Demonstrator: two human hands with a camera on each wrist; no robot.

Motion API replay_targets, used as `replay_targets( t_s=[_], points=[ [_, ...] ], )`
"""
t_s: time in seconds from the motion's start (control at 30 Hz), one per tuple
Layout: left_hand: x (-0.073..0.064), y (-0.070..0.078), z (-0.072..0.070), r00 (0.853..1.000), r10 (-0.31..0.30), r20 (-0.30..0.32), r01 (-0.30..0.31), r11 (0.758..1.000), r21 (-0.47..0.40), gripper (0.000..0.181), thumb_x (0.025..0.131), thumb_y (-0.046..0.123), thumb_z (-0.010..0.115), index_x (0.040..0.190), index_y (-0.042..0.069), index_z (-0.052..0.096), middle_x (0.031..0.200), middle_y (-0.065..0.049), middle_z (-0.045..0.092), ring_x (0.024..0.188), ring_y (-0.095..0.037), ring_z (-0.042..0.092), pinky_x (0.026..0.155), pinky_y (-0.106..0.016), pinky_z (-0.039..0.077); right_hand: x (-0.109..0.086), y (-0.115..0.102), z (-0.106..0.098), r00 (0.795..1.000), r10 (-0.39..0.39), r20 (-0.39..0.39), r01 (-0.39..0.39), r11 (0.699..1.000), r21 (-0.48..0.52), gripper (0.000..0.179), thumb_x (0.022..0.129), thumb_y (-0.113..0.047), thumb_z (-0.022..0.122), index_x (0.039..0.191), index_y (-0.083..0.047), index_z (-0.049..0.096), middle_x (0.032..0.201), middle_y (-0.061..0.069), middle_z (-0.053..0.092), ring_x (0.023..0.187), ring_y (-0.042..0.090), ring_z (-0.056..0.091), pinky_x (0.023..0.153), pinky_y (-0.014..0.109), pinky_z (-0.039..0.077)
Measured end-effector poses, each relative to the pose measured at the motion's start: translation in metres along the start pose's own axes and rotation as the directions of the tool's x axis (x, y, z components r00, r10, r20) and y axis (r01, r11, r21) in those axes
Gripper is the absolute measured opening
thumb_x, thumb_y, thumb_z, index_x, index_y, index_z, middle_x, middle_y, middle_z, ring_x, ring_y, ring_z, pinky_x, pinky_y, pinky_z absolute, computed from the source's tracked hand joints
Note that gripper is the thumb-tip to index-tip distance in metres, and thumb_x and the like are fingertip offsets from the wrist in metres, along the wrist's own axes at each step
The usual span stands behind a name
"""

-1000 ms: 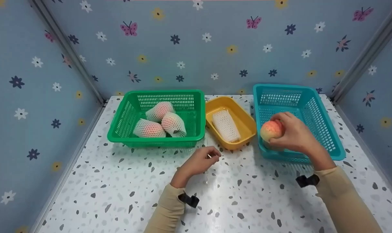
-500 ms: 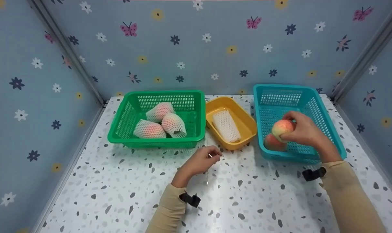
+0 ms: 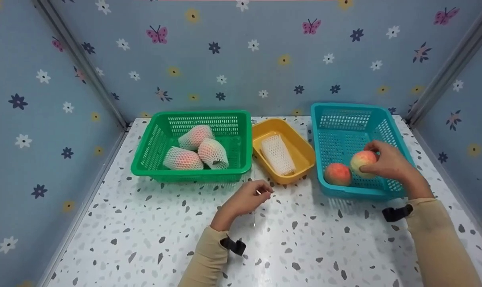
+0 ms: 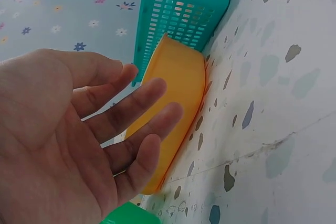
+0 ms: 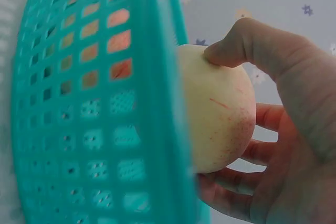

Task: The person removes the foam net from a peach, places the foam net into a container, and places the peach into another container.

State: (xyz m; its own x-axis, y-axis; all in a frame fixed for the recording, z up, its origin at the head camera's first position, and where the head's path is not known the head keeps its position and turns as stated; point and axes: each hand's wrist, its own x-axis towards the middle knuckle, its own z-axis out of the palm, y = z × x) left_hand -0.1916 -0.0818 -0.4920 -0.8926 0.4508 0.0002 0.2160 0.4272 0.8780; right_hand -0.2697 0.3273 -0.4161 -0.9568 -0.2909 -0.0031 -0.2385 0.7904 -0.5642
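Right hand [image 3: 390, 161] grips peach [image 3: 361, 162] over blue basket [image 3: 352, 192], three o'clock in head view; left hand [image 3: 247, 198] relaxed, holding nothing. Peach likely light, easily bruised; best cupped gently round middle.

left hand [image 3: 247, 197]: idle, fingers loosely bent | right hand [image 3: 390, 161]: thumb and fingers curled in a grip

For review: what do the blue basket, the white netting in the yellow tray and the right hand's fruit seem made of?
Blue basket: probably moulded plastic, slightly glossy, with regular holes and a smooth rim.
White netting: likely matte foam, its strands forming an open mesh.
Fruit: matte, cream skin blushed red; real peach or imitation, I can't tell.
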Motion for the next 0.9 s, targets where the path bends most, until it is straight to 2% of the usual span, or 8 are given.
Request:
replay_targets(
  t_s=[0.33,0.5,0.67,0.9],
  points=[
    [-0.002,-0.003,0.001,1.000,-0.014,0.006,0.014,1.000,0.023,0.022,0.099,0.017,0.056,0.112,0.003,0.066,0.099,0.003,0.063,0.090,-0.015,0.058,0.078,-0.031,0.049,0.003,0.022,0.009,0.996,0.053,0.075,-0.050,0.998,-0.040,0.055,0.077,-0.018,0.080,0.116,0.005,0.051,0.107,0.023,0.056,0.087,0.032,0.053,0.065,0.037,0.047],
    [-0.003,-0.002,0.001,1.000,-0.019,0.006,0.019,0.999,0.031,0.022,0.099,0.018,0.056,0.112,0.004,0.067,0.100,0.002,0.063,0.091,-0.015,0.058,0.079,-0.032,0.048,0.005,0.022,0.013,0.994,0.077,0.082,-0.066,0.989,-0.131,0.057,0.074,-0.023,0.080,0.115,0.004,0.052,0.102,0.020,0.057,0.083,0.030,0.053,0.063,0.038,0.046],
    [-0.002,-0.002,0.002,1.000,-0.025,0.013,0.024,0.999,0.027,0.024,0.099,0.020,0.055,0.113,0.004,0.066,0.101,0.003,0.063,0.092,-0.014,0.058,0.080,-0.032,0.048,0.005,0.021,0.019,0.990,0.095,0.100,-0.075,0.979,-0.190,0.061,0.073,-0.029,0.081,0.117,0.002,0.053,0.105,0.020,0.056,0.085,0.031,0.052,0.066,0.043,0.047],
    [-0.002,-0.002,0.003,1.000,-0.015,0.016,0.014,0.999,0.040,0.024,0.098,0.019,0.056,0.112,0.003,0.067,0.099,0.003,0.063,0.092,-0.013,0.058,0.082,-0.032,0.048,0.001,0.022,0.027,0.991,0.099,0.090,-0.079,0.976,-0.202,0.059,0.073,-0.031,0.081,0.116,-0.001,0.054,0.106,0.020,0.056,0.088,0.032,0.050,0.069,0.046,0.046]
  ],
)
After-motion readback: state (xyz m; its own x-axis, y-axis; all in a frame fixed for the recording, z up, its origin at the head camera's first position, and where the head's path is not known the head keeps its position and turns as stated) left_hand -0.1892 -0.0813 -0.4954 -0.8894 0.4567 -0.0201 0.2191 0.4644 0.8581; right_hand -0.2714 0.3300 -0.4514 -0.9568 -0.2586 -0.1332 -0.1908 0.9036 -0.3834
